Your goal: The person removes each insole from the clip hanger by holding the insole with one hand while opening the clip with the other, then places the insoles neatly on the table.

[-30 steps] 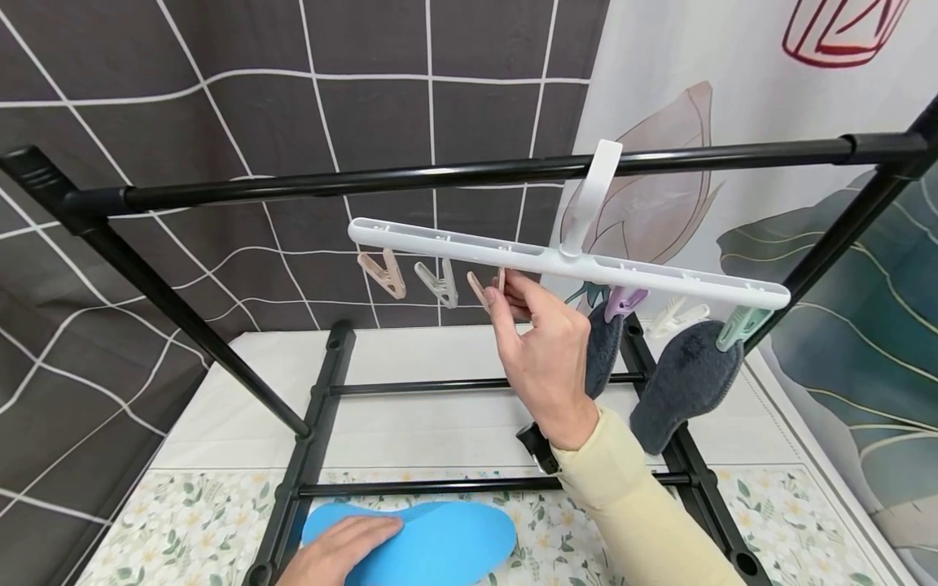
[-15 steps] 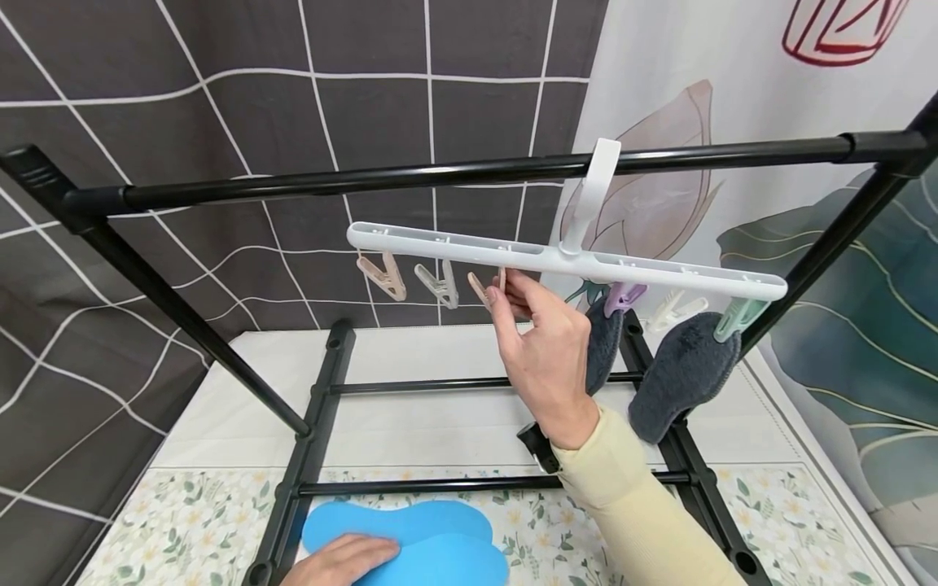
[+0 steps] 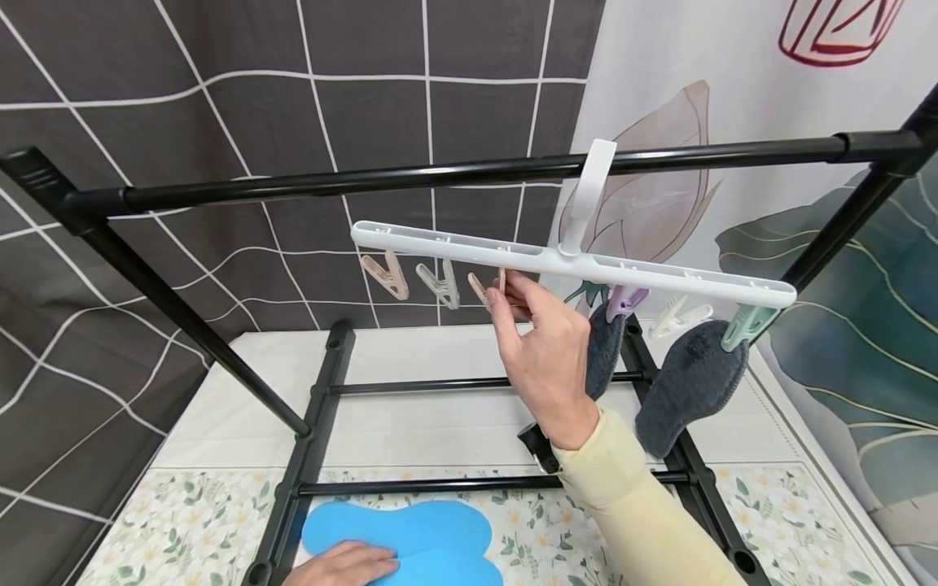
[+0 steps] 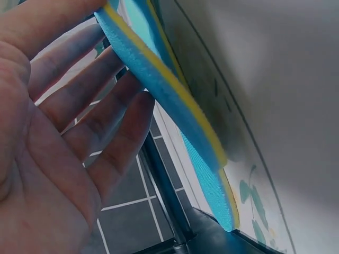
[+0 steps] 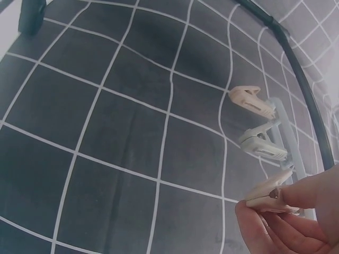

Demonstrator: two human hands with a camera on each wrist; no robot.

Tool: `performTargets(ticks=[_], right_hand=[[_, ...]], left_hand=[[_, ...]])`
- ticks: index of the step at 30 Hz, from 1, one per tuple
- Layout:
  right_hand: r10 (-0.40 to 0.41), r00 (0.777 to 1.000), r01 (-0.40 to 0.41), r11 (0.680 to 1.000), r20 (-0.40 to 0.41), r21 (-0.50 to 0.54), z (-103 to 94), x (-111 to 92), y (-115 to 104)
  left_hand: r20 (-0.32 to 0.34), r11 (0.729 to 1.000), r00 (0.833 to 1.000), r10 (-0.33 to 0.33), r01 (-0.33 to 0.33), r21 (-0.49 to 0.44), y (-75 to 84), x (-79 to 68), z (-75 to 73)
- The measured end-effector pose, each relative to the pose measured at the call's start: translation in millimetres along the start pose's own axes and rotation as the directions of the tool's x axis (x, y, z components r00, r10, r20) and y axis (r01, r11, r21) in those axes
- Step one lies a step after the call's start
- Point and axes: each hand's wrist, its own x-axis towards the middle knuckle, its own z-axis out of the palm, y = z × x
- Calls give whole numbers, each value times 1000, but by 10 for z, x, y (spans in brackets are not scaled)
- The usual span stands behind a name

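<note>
My right hand [image 3: 545, 358] pinches a beige clothespin [image 5: 265, 196], third from the left under a white clip hanger [image 3: 454, 246]; the clip's attachment is hidden behind the hanger. My left hand [image 3: 344, 563] lies over the blue insoles [image 3: 410, 525], low in the head view. In the left wrist view its fingers [image 4: 122, 153] stretch along the upper insole [image 4: 164, 90], and the thumb meets the same insole's yellow-striped edge. The lower insole [image 4: 206, 177] shows beside it. Two dark grey plush insoles hang from the purple clip [image 3: 624, 299] and green clip [image 3: 747, 325].
The hanger hooks over a black rail [image 3: 366, 181] of a rack. A second beige clip [image 3: 386, 275], a grey clip [image 3: 440, 283] and a white clip [image 3: 680, 316] hang beside the others. Below lies a flowered cloth [image 3: 183, 521], with a dark grid curtain [image 3: 220, 155] behind.
The blue insoles have shifted against each other, their right end moving left, and the left fingers have drawn back slightly. The hanger and the right grey insole sway a little. My right hand stays put.
</note>
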Motion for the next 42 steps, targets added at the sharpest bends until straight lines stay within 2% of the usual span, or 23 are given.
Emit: performTargets(ticks=[2,4,8,13,20,23,36,42], right_hand=[[-1,1000,1,1000,1,-2,1,-3,1],[-1,1000,1,1000,-1,-7,3,-5,2],[-1,1000,1,1000,-8,-15,4,-5,4],[-4,1000,4,1000,-7,-20,4,-7,6],[-3,1000,3,1000,-4,-19,-1,-5,6],[-4,1000,4,1000,-2,-19,-1,-5,6],[1,1000,-1,1000,5,4,-3,-18,17],[0,1000,0,1000,3,7,-1,-19,26]], left_hand=[[-22,999,1000,19,-18,33,-7,-2,22],[-16,999,1000,23,-22,47,-19,-4,35],[0,997,999,45,-45,56,-49,-4,54],[-16,996,997,79,-78,53,-84,-21,80],[-18,998,999,42,-41,46,-95,-44,100],[-27,997,998,54,-52,49,-108,-48,107],[-41,993,992,119,-120,-19,-122,-79,128],[-16,994,997,74,-75,-85,-138,-91,141]])
